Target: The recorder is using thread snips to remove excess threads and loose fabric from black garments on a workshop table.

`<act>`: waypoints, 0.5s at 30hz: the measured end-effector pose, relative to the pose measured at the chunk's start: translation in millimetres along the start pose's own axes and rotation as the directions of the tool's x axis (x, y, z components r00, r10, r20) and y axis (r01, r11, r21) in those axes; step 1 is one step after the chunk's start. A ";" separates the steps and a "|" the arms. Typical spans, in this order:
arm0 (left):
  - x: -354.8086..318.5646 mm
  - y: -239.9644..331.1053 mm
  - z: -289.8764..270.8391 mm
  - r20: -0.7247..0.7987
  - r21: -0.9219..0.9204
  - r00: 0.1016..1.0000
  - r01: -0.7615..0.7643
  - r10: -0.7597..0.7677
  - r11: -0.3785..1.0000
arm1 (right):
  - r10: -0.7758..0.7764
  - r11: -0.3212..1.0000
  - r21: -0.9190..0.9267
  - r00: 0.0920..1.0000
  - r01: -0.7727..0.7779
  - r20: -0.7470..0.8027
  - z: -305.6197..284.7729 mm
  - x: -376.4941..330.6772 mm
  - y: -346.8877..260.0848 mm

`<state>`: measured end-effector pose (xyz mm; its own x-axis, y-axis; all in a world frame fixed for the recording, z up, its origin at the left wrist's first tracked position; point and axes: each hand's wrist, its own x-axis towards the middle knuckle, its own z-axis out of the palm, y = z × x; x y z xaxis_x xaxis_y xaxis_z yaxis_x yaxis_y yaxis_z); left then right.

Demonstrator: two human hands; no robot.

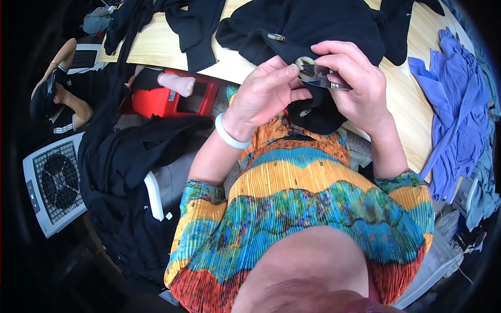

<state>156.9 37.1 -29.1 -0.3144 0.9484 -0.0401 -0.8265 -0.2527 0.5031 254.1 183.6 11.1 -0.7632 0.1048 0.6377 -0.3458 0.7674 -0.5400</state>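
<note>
A black garment point(313, 23) lies over the near edge of the table and hangs down toward my lap. My left hand point(269, 91), with a pale bangle at the wrist, pinches a large light-rimmed button point(305, 62) between thumb and fingertips. Wrapped around a pair of small thread snips point(318, 79), my right hand point(357, 78) holds their dark blades close against that button. Another button point(276, 37) shows higher on the cloth, and a third point(305, 112) sits on the part hanging below my hands. Any thread at the blades is too small to make out.
The light wooden table point(229, 60) carries more black garments point(190, 36) at its far left. Blue-purple clothing point(459, 99) hangs over the right edge. At left are a red plastic stool point(151, 101), another person's arm point(78, 107), a fan unit point(57, 177) and draped black clothing point(125, 172).
</note>
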 end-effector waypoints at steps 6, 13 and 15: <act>-2.6 5.4 5.2 0.042 0.112 0.999 -0.037 0.032 0.993 | -0.046 0.998 -0.043 0.999 0.046 0.003 -10.9 8.3 0.1; -8.3 -4.2 6.5 0.029 0.052 0.997 -0.079 0.078 0.996 | 0.356 0.927 0.195 0.915 -0.320 -0.192 -29.4 -6.3 -3.9; -6.9 -4.7 10.0 0.048 0.048 0.995 -0.088 0.086 0.995 | 0.340 0.882 0.375 0.936 -0.285 -0.088 -29.6 -18.8 -11.0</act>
<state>167.7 33.7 -22.5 -0.3616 0.9313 0.0445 -0.7722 -0.3259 0.5454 288.3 191.9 21.3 -0.7838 0.4149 0.4622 -0.2927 0.4096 -0.8640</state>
